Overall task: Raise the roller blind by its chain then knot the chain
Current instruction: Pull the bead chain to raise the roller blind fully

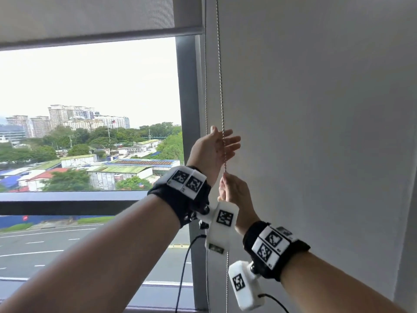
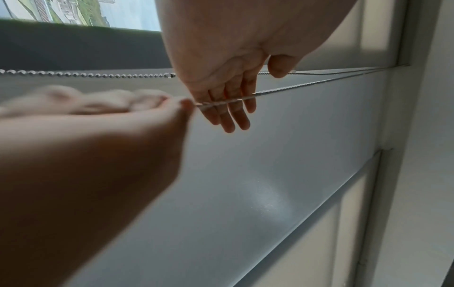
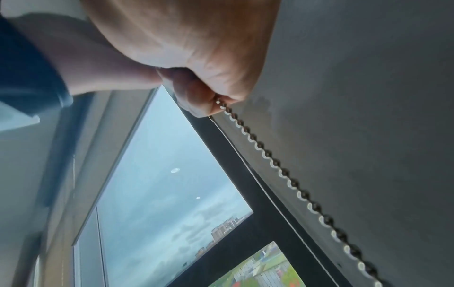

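The grey roller blind [image 1: 90, 16] is rolled high, its bottom bar [image 1: 101, 39] near the top of the window. A metal bead chain [image 1: 220, 75] hangs in two strands beside the window frame. My left hand [image 1: 223, 137] is up at the front strand with fingers straight and spread, and the chain crosses its palm without being gripped. In the left wrist view this left hand [image 2: 245, 93] shows open fingers [image 2: 228, 124] behind the chain [image 2: 307, 85]. Just below, my right hand [image 1: 224, 176] pinches the front strand. The right wrist view shows my right hand [image 3: 216, 104] holding the chain [image 3: 282, 170] between thumb and finger.
A dark window post [image 1: 187, 98] stands left of the chain, and a plain white wall [image 1: 316, 109] fills the right. The back strand [image 1: 205, 86] runs close to the frame. A black cable [image 1: 182, 274] dangles from the wrist cameras below my hands.
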Tool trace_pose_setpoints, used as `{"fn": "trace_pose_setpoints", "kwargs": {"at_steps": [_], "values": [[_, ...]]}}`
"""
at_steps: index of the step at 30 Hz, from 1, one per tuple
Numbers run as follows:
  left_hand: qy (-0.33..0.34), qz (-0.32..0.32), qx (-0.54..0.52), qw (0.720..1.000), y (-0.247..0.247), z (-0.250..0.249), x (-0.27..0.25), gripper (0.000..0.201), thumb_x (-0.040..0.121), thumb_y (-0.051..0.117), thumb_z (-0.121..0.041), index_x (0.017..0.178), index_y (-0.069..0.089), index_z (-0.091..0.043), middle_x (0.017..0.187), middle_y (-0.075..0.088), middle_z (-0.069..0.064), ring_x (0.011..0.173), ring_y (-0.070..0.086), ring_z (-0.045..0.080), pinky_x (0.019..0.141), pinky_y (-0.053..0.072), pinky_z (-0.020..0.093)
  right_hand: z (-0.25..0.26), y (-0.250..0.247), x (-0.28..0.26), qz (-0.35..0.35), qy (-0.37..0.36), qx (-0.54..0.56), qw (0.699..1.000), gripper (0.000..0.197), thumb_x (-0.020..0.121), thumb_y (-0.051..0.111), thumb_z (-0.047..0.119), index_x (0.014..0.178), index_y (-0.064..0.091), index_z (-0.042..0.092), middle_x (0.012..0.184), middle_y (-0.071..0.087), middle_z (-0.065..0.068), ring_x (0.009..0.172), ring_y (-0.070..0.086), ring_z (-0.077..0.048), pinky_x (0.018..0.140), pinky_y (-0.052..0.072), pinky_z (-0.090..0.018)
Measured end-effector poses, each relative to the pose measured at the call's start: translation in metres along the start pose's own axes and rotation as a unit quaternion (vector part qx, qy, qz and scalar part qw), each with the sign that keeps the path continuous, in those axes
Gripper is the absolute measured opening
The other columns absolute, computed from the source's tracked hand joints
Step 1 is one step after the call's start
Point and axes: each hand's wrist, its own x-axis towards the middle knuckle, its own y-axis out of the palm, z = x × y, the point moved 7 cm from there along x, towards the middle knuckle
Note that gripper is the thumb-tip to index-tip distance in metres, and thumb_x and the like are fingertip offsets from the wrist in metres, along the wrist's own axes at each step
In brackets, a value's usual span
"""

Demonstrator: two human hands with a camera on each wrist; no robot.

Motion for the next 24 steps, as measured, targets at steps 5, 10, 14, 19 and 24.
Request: {"fn": "trace_pose_setpoints", "kwargs": {"at_steps": [5,10,14,19,24], "values": [[0.022,-0.035,0.01,0.999,0.006,0.007,0.0,0.038,0.099,0.033,-0.033,0.088,0.06,-0.01,0.051,0.044,-0.005,0.041,0.033,0.008,0.04,0.026,0.02,-0.035,-0.014,-0.021,0.004,0.028,0.002,1.0,0.04,0.096,0.043,0.023,0.06,0.029,0.025,0.057,0.029,0.008,0.051,0.025,-0.008,0.055,0.025,-0.031],[0.059,-0.109,0.06,0.99,0.001,0.012,-0.004,0.036,0.096,0.031,-0.011,0.066,0.05,-0.016,0.041,0.03,-0.009,0.031,0.021,0.006,0.036,0.016,0.012,-0.039,-0.01,-0.026,0.028,0.041,0.011,0.999,0.035,0.092,0.045,0.031,0.062,0.029,0.023,0.06,0.029,0.006,0.056,0.026,-0.01,0.058,0.023,-0.036],[0.047,-0.121,0.074,0.989,-0.003,0.011,-0.005,0.039,0.082,0.023,0.003,0.06,0.047,-0.018,0.045,0.03,-0.006,0.034,0.019,0.008,0.039,0.013,0.012,-0.034,-0.011,-0.024,0.051,0.03,-0.029,0.998,0.037,0.089,0.044,0.04,0.063,0.036,0.014,0.062,0.033,-0.002,0.057,0.03,-0.014,0.06,0.026,-0.038],[0.036,-0.116,0.067,0.99,-0.013,0.014,-0.011,0.041,0.073,0.02,0.009,0.057,0.046,-0.018,0.046,0.029,-0.004,0.034,0.018,0.009,0.039,0.014,0.012,-0.004,-0.019,-0.004,0.039,-0.01,-0.068,0.997,0.042,0.08,0.043,0.048,0.083,0.063,0.011,0.064,0.059,-0.013,0.057,0.057,-0.024,0.058,0.049,-0.04],[0.024,-0.113,0.064,0.991,-0.022,0.033,-0.025,0.041,0.083,0.027,0.006,0.056,0.048,-0.019,0.05,0.034,-0.001,0.035,0.024,0.008,0.034,0.017,0.015,0.046,-0.014,0.035,0.009,-0.054,-0.097,0.994,0.032,0.087,0.041,0.028,0.091,0.067,0.01,0.076,0.064,-0.007,0.069,0.06,-0.017,0.066,0.053,-0.04]]}}
